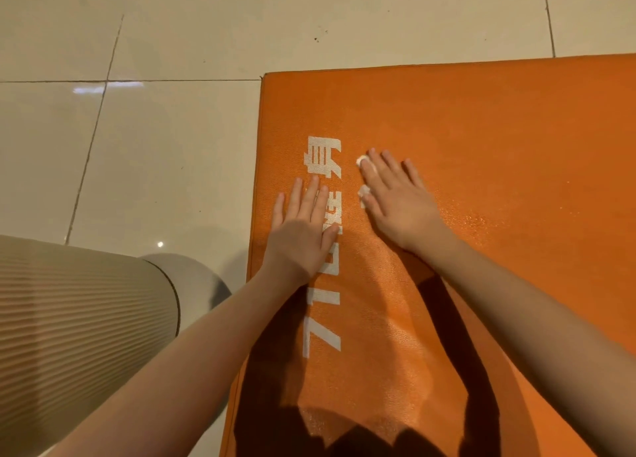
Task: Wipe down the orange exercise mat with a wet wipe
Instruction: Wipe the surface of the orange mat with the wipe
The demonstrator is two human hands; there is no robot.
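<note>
The orange exercise mat [481, 139] lies flat on the tiled floor and fills the right half of the view, with white printed lettering along its left side. My right hand [399, 198] presses flat on the mat with straight fingers, and a white wet wipe [364, 191] lies under it, showing only at the index finger and thumb side. My left hand [303, 226] rests flat, palm down, on the lettering near the mat's left edge. The mat's surface glistens wet to the right of my right wrist.
A rolled, ribbed beige mat [75, 322] lies on the floor at lower left, close to my left forearm. Glossy cream floor tiles [165, 139] surround the orange mat's left and far edges. My shadow falls on the mat's near end.
</note>
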